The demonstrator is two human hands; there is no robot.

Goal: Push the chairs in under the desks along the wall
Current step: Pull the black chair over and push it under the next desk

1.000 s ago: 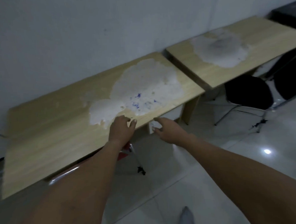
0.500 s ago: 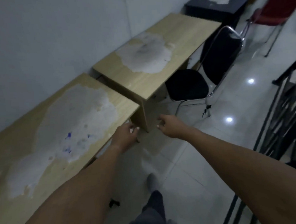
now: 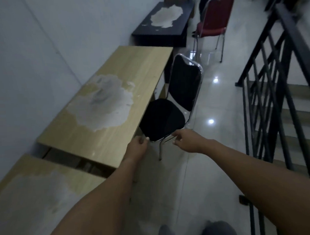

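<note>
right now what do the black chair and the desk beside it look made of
Black chair: matte black padding, likely fabric, on a shiny metal tube frame that looks chromed and catches glints. Wooden desk: pale wood-grain top, probably laminate over board, since a large patch has peeled to a whitish underlayer.

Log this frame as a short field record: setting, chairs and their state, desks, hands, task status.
setting: tiled corridor, desks along the wall on the left, black stair railing on the right
black chair: seat partly under the middle wooden desk, backrest out in the aisle
red chair: stands apart from the black desk, not pushed in
near wooden desk: no chair visible at it
left hand: at the seat's front edge, contact unclear
right hand: at the seat's front edge, contact unclear
status: black chair not yet fully in
</note>
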